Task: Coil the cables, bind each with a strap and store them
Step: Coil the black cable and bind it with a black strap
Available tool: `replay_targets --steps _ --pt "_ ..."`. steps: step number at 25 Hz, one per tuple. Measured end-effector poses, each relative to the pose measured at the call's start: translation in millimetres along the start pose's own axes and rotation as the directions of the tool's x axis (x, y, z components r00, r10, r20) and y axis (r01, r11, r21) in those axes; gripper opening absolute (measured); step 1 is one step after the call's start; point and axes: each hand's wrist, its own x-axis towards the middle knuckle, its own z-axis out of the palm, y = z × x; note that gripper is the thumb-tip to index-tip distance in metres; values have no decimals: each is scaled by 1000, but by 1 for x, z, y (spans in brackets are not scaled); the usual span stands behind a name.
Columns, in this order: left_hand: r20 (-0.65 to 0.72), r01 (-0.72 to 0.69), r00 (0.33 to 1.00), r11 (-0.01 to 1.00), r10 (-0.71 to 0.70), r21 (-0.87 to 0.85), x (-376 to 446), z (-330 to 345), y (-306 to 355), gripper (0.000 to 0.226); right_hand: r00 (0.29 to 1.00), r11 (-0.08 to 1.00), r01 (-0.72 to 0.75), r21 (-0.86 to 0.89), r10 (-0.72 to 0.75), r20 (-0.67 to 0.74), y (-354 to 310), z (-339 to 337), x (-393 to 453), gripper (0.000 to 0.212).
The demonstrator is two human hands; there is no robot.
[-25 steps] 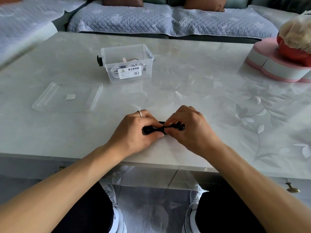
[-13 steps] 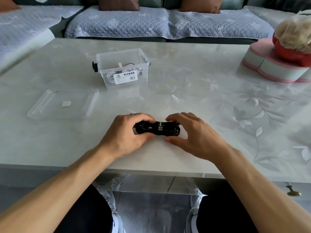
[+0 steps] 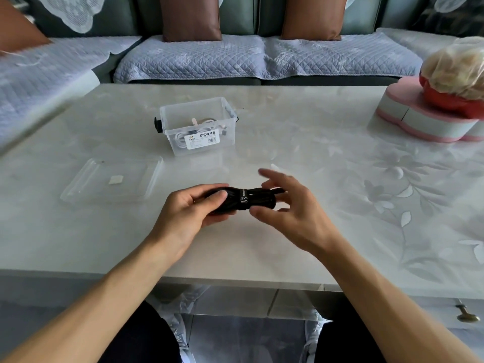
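Note:
A coiled black cable (image 3: pixel 258 200) with a black strap (image 3: pixel 243 199) round its middle is held above the table's near part. My left hand (image 3: pixel 193 209) grips the coil's left end, thumb on top. My right hand (image 3: pixel 290 208) is at the coil's right end with fingers spread; its thumb touches the coil near the strap. A clear plastic storage box (image 3: pixel 200 125) with a white label stands further back on the table, with white cables inside. Its clear lid (image 3: pixel 112 180) lies flat to the left of my hands.
The pale marble table (image 3: pixel 340 195) has its front edge close to me. A pink and grey heart-shaped box (image 3: pixel 424 121) with a wrapped red thing on top stands at the back right. A sofa with quilted covers runs behind the table.
The strapped coil has been lifted off the table. My right hand has loosened from pinching the strap and its fingers have spread. The camera has tilted up.

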Motion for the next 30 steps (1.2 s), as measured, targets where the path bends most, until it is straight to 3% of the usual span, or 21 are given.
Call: replay_targets --steps 2,4,7,10,12,15,17,20,24,27,30 --pt "-59 -58 997 998 57 -10 -2 4 -1 22 959 897 -281 340 274 68 -12 4 2 53" --pt "-114 -96 989 995 95 0 -2 7 -1 17 926 843 -374 386 365 100 -14 8 5 41" --pt "-157 -120 976 976 149 179 -1 13 -2 11 946 899 -324 295 305 109 -11 18 7 23" --pt "-107 -229 930 784 351 577 -4 16 -2 30 973 953 -223 205 203 114 -10 24 5 10" --pt "-140 -186 926 747 350 638 0 17 -4 33 993 991 -97 96 89 78 -11 28 2 6" --pt "-325 116 945 902 29 417 7 20 -6 38 989 978 146 -148 -140 52 -10 36 0 15" --pt "-345 211 929 955 -130 208 7 19 -5 39 989 978 144 -148 -138 51 -10 39 2 18" --pt "-212 129 972 986 -104 107 6 12 0 44 998 995 -40 93 44 -33 -14 36 7 22" --pt "-42 -16 999 978 25 208 -1 2 6 27 969 882 -181 436 235 -74 -18 26 9 31" --pt "-73 0 997 975 17 222 -3 -5 9 22 963 870 -193 454 256 -82 -19 23 10 27" --pt "-192 127 975 990 -115 53 -6 -5 15 19 977 915 -137 380 187 -97 -29 23 14 18"
